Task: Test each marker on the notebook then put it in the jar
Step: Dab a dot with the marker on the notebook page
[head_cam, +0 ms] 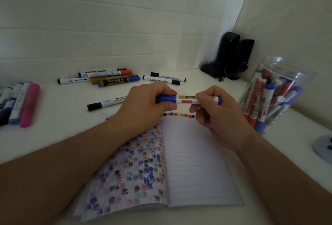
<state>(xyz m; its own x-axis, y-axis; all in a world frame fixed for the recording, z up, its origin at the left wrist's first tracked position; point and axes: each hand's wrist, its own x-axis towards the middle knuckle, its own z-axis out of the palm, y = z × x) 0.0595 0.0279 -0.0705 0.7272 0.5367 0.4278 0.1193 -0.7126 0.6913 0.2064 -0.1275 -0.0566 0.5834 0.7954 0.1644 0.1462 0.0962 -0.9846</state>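
I hold a blue marker [186, 99] level above the top edge of the open notebook [194, 162]. My left hand [145, 106] grips its blue cap end. The white barrel and its blue tail sit in the pinch of my right hand [213, 111]. The cap sits on the marker. The notebook's left page is covered in coloured test blots; its right page is lined, with a row of blots along the top. A clear jar [276, 95] with several markers in it stands at the right, tilted in this wide view.
A black-capped marker [106, 103] lies just left of my left hand. More loose markers [111, 78] lie at the back, two more [165, 78] beside them, and several thick ones [19, 104] at the far left. Black speakers [231, 56] fill the back corner. A grey disc [325, 147] lies at the right edge.
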